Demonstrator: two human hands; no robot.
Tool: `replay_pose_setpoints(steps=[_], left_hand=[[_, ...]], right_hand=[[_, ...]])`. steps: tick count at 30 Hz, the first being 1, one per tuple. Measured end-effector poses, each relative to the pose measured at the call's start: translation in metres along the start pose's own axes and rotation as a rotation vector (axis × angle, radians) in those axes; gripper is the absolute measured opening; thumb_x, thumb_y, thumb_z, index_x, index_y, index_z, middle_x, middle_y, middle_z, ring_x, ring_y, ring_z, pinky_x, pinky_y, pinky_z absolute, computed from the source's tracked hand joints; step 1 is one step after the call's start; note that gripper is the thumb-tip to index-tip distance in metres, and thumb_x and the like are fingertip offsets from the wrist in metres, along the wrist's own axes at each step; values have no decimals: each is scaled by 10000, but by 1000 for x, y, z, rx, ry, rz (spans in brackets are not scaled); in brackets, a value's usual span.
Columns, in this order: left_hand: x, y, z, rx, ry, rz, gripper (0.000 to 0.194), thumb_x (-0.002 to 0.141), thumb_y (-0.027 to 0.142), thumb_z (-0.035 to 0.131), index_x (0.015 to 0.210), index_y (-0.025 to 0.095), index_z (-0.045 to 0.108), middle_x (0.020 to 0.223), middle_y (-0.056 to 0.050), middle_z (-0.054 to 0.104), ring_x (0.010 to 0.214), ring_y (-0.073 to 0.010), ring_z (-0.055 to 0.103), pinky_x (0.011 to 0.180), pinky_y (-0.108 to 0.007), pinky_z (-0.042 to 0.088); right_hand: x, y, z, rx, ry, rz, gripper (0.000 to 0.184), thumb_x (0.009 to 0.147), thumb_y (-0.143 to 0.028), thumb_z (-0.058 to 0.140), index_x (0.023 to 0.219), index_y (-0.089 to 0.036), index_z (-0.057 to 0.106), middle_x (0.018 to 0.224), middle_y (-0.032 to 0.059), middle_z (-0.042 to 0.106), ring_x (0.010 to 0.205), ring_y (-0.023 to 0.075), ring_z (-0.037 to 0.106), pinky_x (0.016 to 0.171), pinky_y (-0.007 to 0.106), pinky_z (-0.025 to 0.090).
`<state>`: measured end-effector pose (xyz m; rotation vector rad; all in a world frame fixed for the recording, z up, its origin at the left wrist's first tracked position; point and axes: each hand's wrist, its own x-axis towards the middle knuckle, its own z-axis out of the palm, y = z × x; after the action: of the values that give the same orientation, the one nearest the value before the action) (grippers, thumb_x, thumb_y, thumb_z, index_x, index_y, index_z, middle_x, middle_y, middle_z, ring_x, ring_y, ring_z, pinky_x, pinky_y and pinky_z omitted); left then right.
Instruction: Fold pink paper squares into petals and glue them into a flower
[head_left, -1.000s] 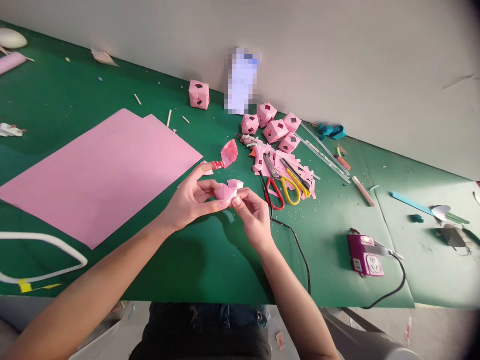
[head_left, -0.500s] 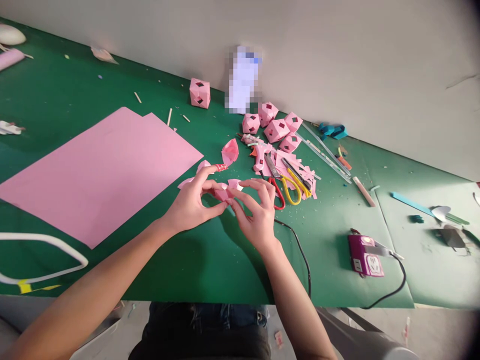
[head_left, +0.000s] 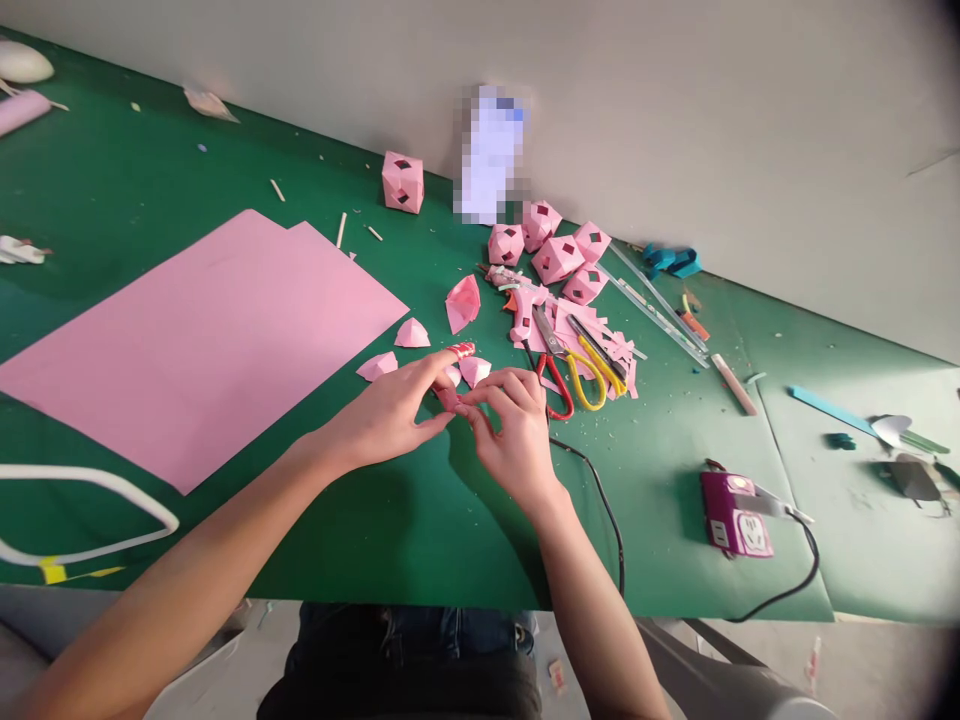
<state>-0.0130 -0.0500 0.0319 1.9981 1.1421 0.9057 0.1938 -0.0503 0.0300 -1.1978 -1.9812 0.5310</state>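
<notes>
Between both hands is a small folded pink paper piece [head_left: 448,398], partly hidden by fingers. My left hand [head_left: 397,410], with a red-and-white wrap on one finger, is closed on its left side. The fingertips of my right hand [head_left: 511,425] pinch its right edge. Around the hands lie several more folded pink pieces: one folded piece [head_left: 412,333] beyond the left hand, another [head_left: 377,367] to its left, one [head_left: 475,371] just beyond the fingers, and a larger open one [head_left: 463,304] farther back.
Pink sheets [head_left: 202,340] cover the left of the green table. At the back stand a pink paper cube [head_left: 403,183], several pink faceted shapes [head_left: 557,260] and a phone [head_left: 491,155]. Right of the hands lie a pink glue gun [head_left: 525,312], scissors [head_left: 587,378], paper scraps and a purple power socket [head_left: 739,515].
My left index finger has lowered and drawn back, so the pieces beyond it show more fully. My right fingers have curled closer around the held piece.
</notes>
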Motion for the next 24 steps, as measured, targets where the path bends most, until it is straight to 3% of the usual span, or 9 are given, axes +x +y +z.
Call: replay_pose_setpoints(steps=[3,7,11,15,17,21,24], left_hand=[[0,6,-4,-209,51,-31,688,906,198,753,1521,253,450,969,4,762,1033,-205,784,1084,-412,600],[1,15,-8,-602,127,-237,819,788,274,892,1468,255,436,986,-4,747,988,-217,790,962,-385,649],[6,14,-9,-795,183,-410,811,732,344,942,1393,230,486,873,28,718,838,-210,782,866,-384,654],[9,7,-9,-841,221,-465,752,730,371,938,1349,205,543,810,39,704,757,-186,749,856,-400,645],[9,5,-8,-816,238,-476,766,722,372,943,1355,200,547,883,5,745,822,-209,772,861,-408,650],[6,7,-5,-642,239,-429,745,775,377,918,1393,219,532,967,-21,771,986,-250,800,944,-428,647],[5,10,-3,-498,180,-350,668,818,372,884,1377,232,544,872,16,739,963,-232,792,992,-432,627]], right_hand=[[2,-1,-6,278,-80,161,107,955,-313,779,859,-267,775,946,48,775,1014,269,672,978,485,546],[6,-6,-4,761,-95,467,317,826,-545,875,805,-245,774,877,31,740,829,213,667,819,396,563],[5,-13,6,930,-57,619,350,763,-571,918,774,-245,791,864,29,744,841,204,658,838,384,560],[3,-13,12,777,-166,542,291,899,-524,805,845,-239,821,950,54,792,929,221,703,893,395,576],[2,-10,13,588,-76,444,251,940,-478,764,903,-238,825,999,69,800,979,235,720,879,394,587],[1,-4,10,175,233,226,176,993,-378,727,1098,-278,826,1104,82,763,1076,249,715,930,426,601],[1,-2,7,49,252,97,158,1016,-338,718,1116,-315,838,1087,75,745,1050,250,703,977,467,592]])
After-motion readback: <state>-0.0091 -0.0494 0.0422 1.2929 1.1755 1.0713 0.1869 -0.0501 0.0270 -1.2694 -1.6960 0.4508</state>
